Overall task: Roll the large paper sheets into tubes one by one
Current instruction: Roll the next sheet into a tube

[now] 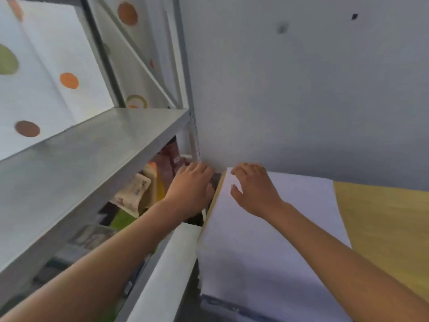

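We see a yellowish wooden bench (390,219) set against the grey wall, with a large white paper sheet (267,252) lying flat on its left part, running to the far left corner. Beside it stands a grey metal shelf (97,145), with blurred packets underneath.

My paper sheet (267,228) is plain white, the table (385,219) mustard yellow, shelf (92,154) grey, upper-left backing (46,66) white with orange, green, brown dots.
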